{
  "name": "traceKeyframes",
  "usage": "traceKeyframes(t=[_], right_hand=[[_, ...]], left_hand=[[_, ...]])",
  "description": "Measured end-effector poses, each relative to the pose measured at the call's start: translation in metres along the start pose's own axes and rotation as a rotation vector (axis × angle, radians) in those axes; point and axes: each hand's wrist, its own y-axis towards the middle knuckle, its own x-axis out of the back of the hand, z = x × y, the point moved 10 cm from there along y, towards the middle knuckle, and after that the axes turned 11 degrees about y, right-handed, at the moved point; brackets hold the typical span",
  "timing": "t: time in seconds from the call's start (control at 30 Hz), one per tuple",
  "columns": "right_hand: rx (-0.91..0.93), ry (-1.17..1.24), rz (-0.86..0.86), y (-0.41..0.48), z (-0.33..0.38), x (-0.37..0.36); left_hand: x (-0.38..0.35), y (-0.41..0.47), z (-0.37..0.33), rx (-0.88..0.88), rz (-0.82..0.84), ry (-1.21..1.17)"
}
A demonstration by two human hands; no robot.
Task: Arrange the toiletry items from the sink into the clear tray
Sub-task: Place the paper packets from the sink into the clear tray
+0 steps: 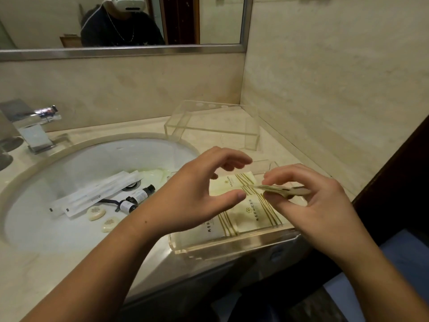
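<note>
A clear tray (234,246) sits on the counter's front right, holding flat cream packets with gold stripes (253,212). My right hand (325,205) hovers over the tray and pinches another flat cream packet (286,191) edge-on. My left hand (197,194) floats just left of it, fingers spread and curled, holding nothing. In the white sink (69,238) lie long white sachets (97,194), two small dark-capped bottles (139,197), two oval soaps (102,217) and a dark razor (111,202).
A clear acrylic stand (209,129) sits on the counter behind the tray, by the corner wall. The chrome faucet (34,131) is at the left. A mirror hangs above, reflecting a person wearing a headset. The counter edge runs just below the tray.
</note>
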Motion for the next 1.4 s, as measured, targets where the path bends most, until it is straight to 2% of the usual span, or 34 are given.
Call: traceKeyframes(t=[0.1, 0.17, 0.37, 0.47, 0.6, 0.73, 0.9, 1.23, 1.4], right_hand=[[-0.104, 0.396, 0.052, 0.002, -0.007, -0.01], [-0.13, 0.448, 0.073, 0.002, -0.011, -0.017], [-0.054, -0.072, -0.04, 0.003, -0.02, 0.001], [0.023, -0.23, 0.017, 0.003, -0.016, -0.003], [0.056, -0.299, 0.076, 0.003, -0.018, -0.011], [0.01, -0.384, 0.079, 0.0, -0.029, -0.003], [-0.118, -0.45, 0.291, -0.006, -0.044, -0.014], [-0.083, -0.456, 0.402, -0.004, -0.035, -0.06], [-0.151, -0.453, 0.355, 0.001, -0.05, -0.054]], left_hand=[[-0.012, -0.001, 0.009, 0.034, 0.084, 0.028], [-0.015, 0.0, 0.006, 0.032, 0.071, 0.009], [-0.008, -0.002, 0.009, 0.018, -0.025, 0.124], [-0.015, -0.003, 0.004, -0.023, 0.01, 0.171], [-0.028, -0.002, -0.001, -0.048, 0.087, 0.177], [-0.035, -0.014, 0.021, 0.059, 0.265, 0.166], [-0.038, -0.028, 0.034, 0.085, 0.347, 0.261], [-0.039, -0.031, 0.035, 0.109, 0.335, 0.263], [-0.038, -0.034, 0.037, 0.118, 0.311, 0.252]])
